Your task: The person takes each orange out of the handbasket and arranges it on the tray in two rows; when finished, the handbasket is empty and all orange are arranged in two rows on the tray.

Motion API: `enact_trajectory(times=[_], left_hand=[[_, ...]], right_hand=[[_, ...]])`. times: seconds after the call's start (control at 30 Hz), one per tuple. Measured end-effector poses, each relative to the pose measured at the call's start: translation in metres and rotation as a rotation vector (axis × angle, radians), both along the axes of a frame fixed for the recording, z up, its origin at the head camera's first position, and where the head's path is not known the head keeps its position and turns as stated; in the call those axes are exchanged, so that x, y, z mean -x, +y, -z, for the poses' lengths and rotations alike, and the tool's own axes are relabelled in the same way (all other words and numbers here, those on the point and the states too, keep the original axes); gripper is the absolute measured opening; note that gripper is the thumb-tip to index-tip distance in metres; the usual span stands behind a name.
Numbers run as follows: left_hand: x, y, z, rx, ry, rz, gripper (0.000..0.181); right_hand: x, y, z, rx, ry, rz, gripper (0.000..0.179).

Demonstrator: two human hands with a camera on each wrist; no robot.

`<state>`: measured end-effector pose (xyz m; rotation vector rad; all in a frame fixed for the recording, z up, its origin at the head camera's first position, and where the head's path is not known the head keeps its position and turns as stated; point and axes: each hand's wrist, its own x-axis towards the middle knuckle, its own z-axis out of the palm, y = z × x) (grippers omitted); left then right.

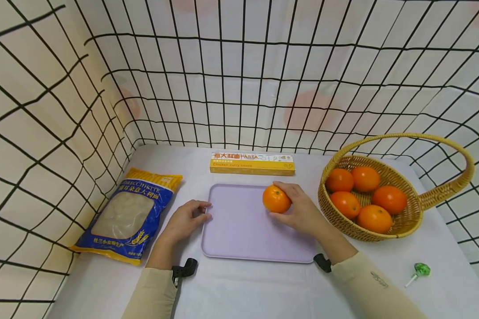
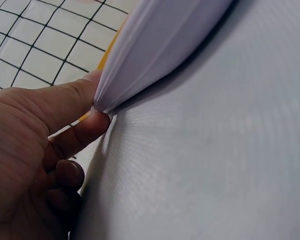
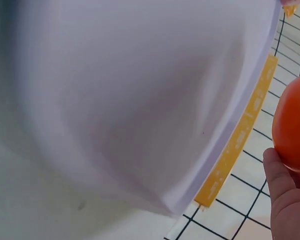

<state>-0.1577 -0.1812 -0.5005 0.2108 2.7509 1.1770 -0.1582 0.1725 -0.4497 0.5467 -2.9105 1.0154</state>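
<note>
My right hand [image 1: 299,209] grips an orange [image 1: 276,199] above the right part of a lavender tray [image 1: 239,239]. In the right wrist view, the thumb lies against the underside of the smooth orange [image 3: 295,125]. At the tray's left rim, my left hand [image 1: 186,220] pinches the edge between thumb and fingertip. The left wrist view shows the same left hand [image 2: 35,135] close up, its other fingers curled below the tray rim [image 2: 135,65]. A woven basket [image 1: 413,221] with several more oranges [image 1: 374,219] stands to the right of my right hand.
Behind the tray lies a yellow and white pasta box [image 1: 252,165]. A blue and yellow bag of pasta [image 1: 123,215] is left of my left hand. A green lollipop [image 1: 422,269] lies at the front right. Black wire mesh [image 1: 239,88] surrounds the white-covered table [image 1: 255,292].
</note>
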Motion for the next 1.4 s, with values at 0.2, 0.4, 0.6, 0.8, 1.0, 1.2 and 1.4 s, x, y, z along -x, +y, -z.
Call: enact_trajectory(times=[0.2,0.4,0.6,0.8,1.0,1.2,1.4], left_hand=[[0.000,0.002,-0.005,0.002,-0.015,-0.020,0.037],[0.001,0.002,-0.005,0.006,-0.016,-0.022,0.036],[0.001,0.002,-0.004,-0.004,0.002,-0.013,0.036],[0.001,0.002,-0.005,0.000,0.002,-0.009,0.036],[0.002,0.001,-0.005,0.011,-0.002,-0.016,0.036],[0.002,0.002,-0.004,0.013,-0.024,-0.027,0.036],[0.002,0.003,-0.003,0.006,-0.023,-0.030,0.037]], right_hand=[[0.002,-0.003,0.003,0.018,-0.015,0.012,0.090],[0.003,-0.008,-0.004,0.008,-0.079,0.026,0.094],[0.005,-0.017,-0.016,0.030,-0.091,0.013,0.092],[0.011,-0.027,-0.017,0.024,-0.059,-0.010,0.087],[0.020,-0.040,-0.014,0.098,-0.098,-0.034,0.086],[0.028,-0.054,-0.007,0.146,-0.197,-0.058,0.088],[0.035,-0.067,0.001,0.155,-0.230,-0.060,0.090]])
